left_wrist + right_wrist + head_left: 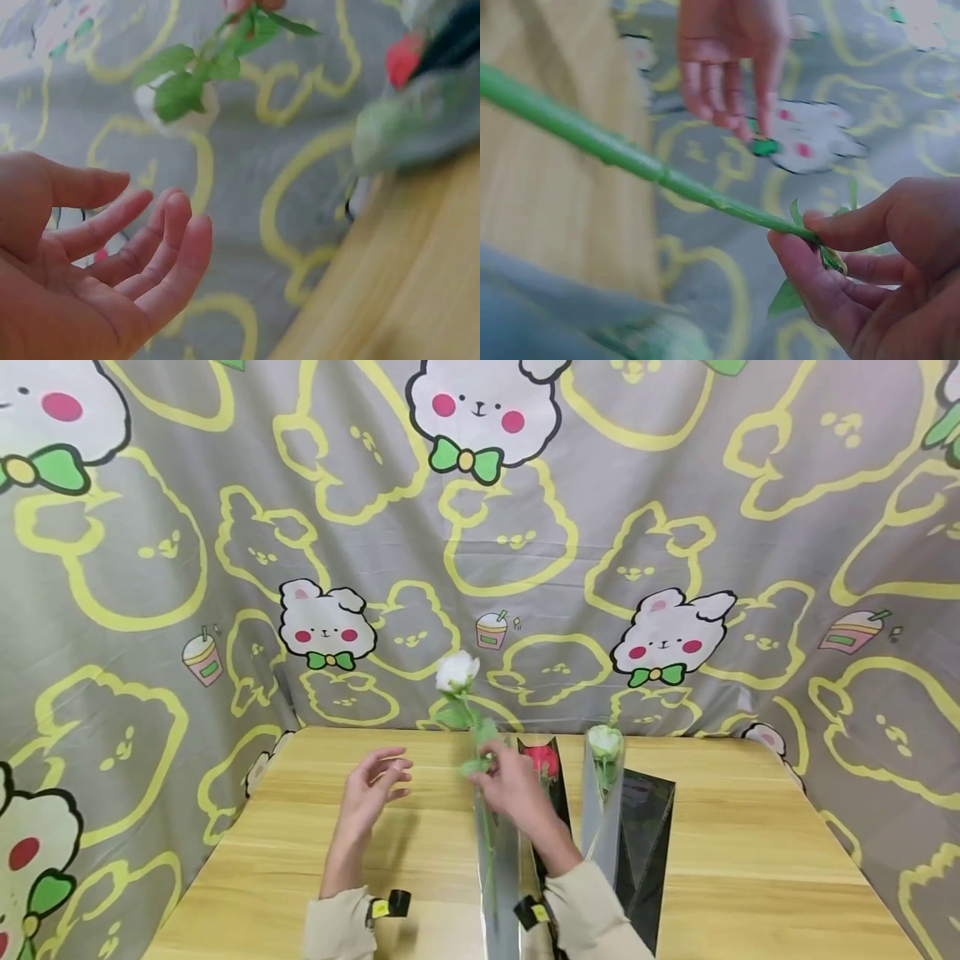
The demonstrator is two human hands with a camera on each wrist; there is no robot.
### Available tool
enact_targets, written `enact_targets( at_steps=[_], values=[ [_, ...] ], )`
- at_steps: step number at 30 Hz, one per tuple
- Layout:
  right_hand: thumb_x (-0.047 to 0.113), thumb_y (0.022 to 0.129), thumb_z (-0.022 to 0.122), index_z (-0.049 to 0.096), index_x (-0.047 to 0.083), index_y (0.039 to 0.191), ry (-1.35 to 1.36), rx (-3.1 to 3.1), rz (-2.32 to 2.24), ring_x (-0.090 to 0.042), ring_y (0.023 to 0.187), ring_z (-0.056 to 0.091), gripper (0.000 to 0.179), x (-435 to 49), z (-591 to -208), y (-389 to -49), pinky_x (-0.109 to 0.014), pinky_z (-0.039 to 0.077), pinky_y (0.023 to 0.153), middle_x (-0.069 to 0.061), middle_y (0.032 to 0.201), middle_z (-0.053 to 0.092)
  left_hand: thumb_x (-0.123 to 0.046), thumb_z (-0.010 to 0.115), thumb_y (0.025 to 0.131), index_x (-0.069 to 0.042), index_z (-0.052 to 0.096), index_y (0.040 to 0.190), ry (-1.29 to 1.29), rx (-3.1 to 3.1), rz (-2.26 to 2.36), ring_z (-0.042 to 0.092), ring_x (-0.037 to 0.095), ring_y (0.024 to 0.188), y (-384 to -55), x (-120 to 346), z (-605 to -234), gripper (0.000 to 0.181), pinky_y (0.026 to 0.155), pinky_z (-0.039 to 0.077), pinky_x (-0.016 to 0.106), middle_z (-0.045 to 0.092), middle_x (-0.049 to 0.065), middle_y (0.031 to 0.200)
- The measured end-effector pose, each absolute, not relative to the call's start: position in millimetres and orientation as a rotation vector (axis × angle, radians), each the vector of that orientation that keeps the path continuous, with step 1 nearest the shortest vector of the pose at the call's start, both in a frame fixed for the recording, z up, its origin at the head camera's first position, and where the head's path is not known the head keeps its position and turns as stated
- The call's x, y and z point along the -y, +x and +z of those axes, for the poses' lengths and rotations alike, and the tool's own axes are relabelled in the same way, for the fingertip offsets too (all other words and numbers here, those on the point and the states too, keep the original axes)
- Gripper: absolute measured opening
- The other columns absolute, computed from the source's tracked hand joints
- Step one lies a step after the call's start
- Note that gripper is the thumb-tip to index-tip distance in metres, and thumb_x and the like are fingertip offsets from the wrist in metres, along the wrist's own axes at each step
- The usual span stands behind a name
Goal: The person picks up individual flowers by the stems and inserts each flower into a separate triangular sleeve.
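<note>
A white artificial rose (456,672) stands tilted above the table, its bloom toward the curtain. My right hand (513,781) pinches its green stem (622,154) between thumb and index finger, just by the leaves (180,82). Below the pinch, the stem runs down toward me over a clear-grey flower sleeve (502,852) lying on the table. To the left, my left hand (371,787) hovers with loosely bent fingers (176,262) and holds nothing. In the left wrist view the bloom is partly hidden behind its leaves.
Right of the stem lies a red rose (542,762) in a black sleeve. Beyond it are a second white rose (605,743) in a clear sleeve and a flat black sleeve (645,843). A patterned curtain (525,560) hangs behind the wooden table (750,860).
</note>
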State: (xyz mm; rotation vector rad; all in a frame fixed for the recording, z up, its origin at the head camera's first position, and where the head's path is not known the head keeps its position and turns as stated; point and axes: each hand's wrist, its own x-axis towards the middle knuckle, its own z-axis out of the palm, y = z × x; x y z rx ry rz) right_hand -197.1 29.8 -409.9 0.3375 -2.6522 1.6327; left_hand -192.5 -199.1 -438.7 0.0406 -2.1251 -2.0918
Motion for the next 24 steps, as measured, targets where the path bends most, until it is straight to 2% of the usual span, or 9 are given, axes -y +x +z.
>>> enact_targets(
  at_steps=[5,10,12,15,16,19,22,23,24],
  values=[
    [0.006,0.09,0.078,0.064,0.002,0.126,0.336,2.545,1.532,-0.015,0.066,0.065,0.038,-81.7,-388.8,-174.5,-0.028,0.055,0.052,-0.007,0.082,0.068,0.0,0.065,0.098,0.006,0.064,0.122,-0.244,2.211,-2.066,0.069,0.024,0.091,-179.8,141.7,-433.4,0.025,0.081,0.06,0.04,0.068,0.024,0.112],
    [0.007,0.094,0.075,0.062,0.005,0.128,0.25,2.474,1.464,-0.022,0.071,0.068,0.037,-136.0,-367.6,-149.8,-0.028,0.057,0.053,-0.011,0.087,0.07,-0.009,0.067,0.099,0.0,0.069,0.121,-0.685,2.505,-1.849,0.069,0.019,0.095,-164.4,59.9,-434.0,0.024,0.08,0.057,0.027,0.071,0.014,0.114],
    [0.004,0.094,0.074,0.062,0.003,0.128,0.231,2.423,1.413,-0.019,0.069,0.069,0.036,-154.1,-362.6,-141.2,-0.028,0.057,0.053,-0.013,0.087,0.071,-0.01,0.067,0.099,-0.001,0.07,0.122,-0.82,2.629,-1.737,0.07,0.015,0.098,-161.1,26.9,-437.1,0.025,0.082,0.055,0.023,0.072,0.014,0.116],
    [0.002,0.093,0.074,0.061,0.0,0.129,0.163,2.358,1.326,-0.008,0.066,0.068,0.038,-178.0,-357.9,-129.6,-0.026,0.057,0.053,-0.015,0.085,0.072,-0.013,0.068,0.1,-0.005,0.071,0.126,-0.924,2.842,-1.532,0.067,0.008,0.103,-161.2,-18.2,-444.7,0.028,0.082,0.052,0.019,0.072,0.007,0.12],
    [0.002,0.093,0.075,0.06,-0.001,0.13,0.129,2.35,1.292,-0.005,0.065,0.067,0.039,-184.8,-357.1,-126.4,-0.025,0.056,0.052,-0.016,0.084,0.072,-0.013,0.067,0.1,-0.007,0.07,0.128,-0.939,2.907,-1.484,0.068,0.008,0.095,-162.6,-31.7,-447.5,0.029,0.076,0.053,0.019,0.074,0.007,0.115],
    [0.004,0.094,0.074,0.058,-0.002,0.132,0.043,2.358,1.239,0.003,0.064,0.065,0.042,-201.5,-356.3,-118.8,-0.024,0.056,0.053,-0.017,0.085,0.073,-0.017,0.067,0.101,-0.01,0.068,0.133,-0.978,3.041,-1.241,0.065,0.006,0.105,-168.9,-65.7,-457.7,0.033,0.082,0.053,0.021,0.07,-0.001,0.121],
    [0.007,0.096,0.073,0.056,-0.001,0.135,-0.012,2.379,1.249,0.007,0.068,0.064,0.044,-215.7,-357.0,-115.9,-0.025,0.057,0.055,-0.017,0.09,0.072,-0.019,0.065,0.101,-0.01,0.065,0.138,-0.974,3.101,-1.039,0.059,0.009,0.122,-177.1,-91.7,-468.6,0.038,0.096,0.049,0.024,0.065,0.0,0.133],
    [0.008,0.096,0.073,0.055,-0.001,0.136,-0.02,2.388,1.254,0.007,0.069,0.064,0.044,-220.6,-357.4,-115.6,-0.025,0.057,0.056,-0.015,0.092,0.072,-0.022,0.064,0.101,-0.01,0.063,0.14,-0.95,3.121,-0.978,0.048,0.01,0.137,-179.2,-99.0,-472.1,0.04,0.105,0.043,0.025,0.058,-0.002,0.144],
    [0.009,0.097,0.073,0.055,-0.001,0.137,-0.031,2.396,1.259,0.008,0.07,0.064,0.045,-225.6,-357.9,-115.4,-0.025,0.057,0.056,-0.012,0.092,0.071,-0.025,0.064,0.102,-0.011,0.061,0.142,-0.917,3.15,-0.928,0.043,0.013,0.142,-181.1,-105.8,-475.9,0.043,0.108,0.041,0.026,0.053,0.0,0.149]
  ],
)
